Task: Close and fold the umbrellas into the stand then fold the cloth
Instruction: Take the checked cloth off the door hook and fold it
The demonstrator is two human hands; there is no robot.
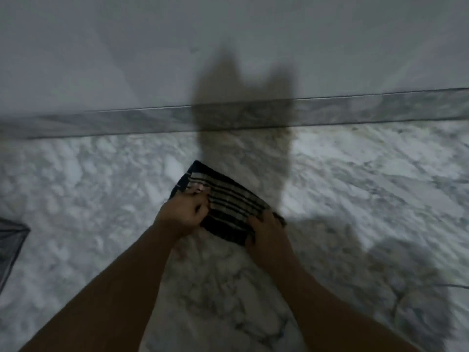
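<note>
The cloth [227, 203], dark with pale checked stripes, is already down to a small folded rectangle, held in the air over the marble floor [355, 179] a little way out from the wall. The left hand [184, 215] has its fingers curled tight round the near-left end, knuckles up, gripping the bunched edge. The right hand [265, 231] grips the lower right end, fingers bent over the top and thumb along the edge near the corner. Holding it at two opposite ends like this keeps the layers stretched flat, so they don't slip apart while it is squared up or doubled once more, I'd say. The picture is smeared with motion, so the exact pinch of each fingertip is hard to make out

Both bare forearms reach in from below. Their shadow falls across the floor and climbs the grey skirting [127, 123] onto the wall [228, 34]. At the far left edge a patch of dark grey fabric [10, 247] lies on the floor, possibly part of an umbrella, though I can't be sure. No stand is in sight
</note>
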